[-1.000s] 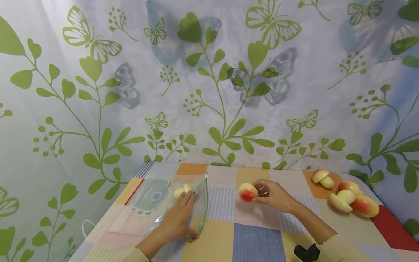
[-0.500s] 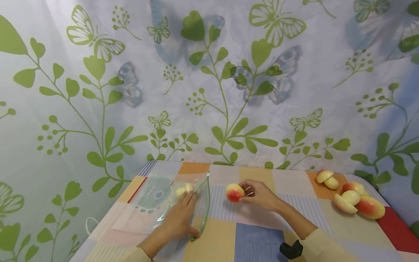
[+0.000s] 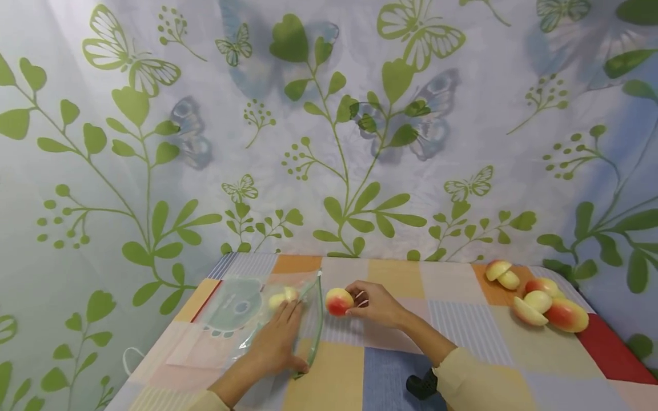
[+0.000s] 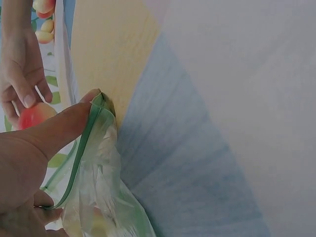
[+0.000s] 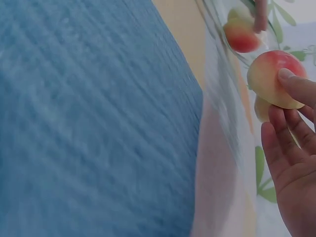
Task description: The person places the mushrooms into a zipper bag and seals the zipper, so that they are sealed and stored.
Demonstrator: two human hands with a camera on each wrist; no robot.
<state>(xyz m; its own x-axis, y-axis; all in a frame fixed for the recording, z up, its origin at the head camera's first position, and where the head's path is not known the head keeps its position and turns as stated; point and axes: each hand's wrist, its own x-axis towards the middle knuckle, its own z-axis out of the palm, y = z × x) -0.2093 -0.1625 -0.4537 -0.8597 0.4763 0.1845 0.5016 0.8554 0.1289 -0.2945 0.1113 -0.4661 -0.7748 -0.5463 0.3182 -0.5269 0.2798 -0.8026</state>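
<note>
Right hand (image 3: 377,303) pinches apple piece (image 3: 338,301) — beside bag (image 3: 267,319).

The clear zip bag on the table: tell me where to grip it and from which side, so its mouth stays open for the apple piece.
Probably grip the zip bag at its green-edged mouth rim, coming from the near side. The left hand pinches that rim's near corner, thumb along the strip, and the mouth gapes toward the apple piece held by the right hand.
</note>
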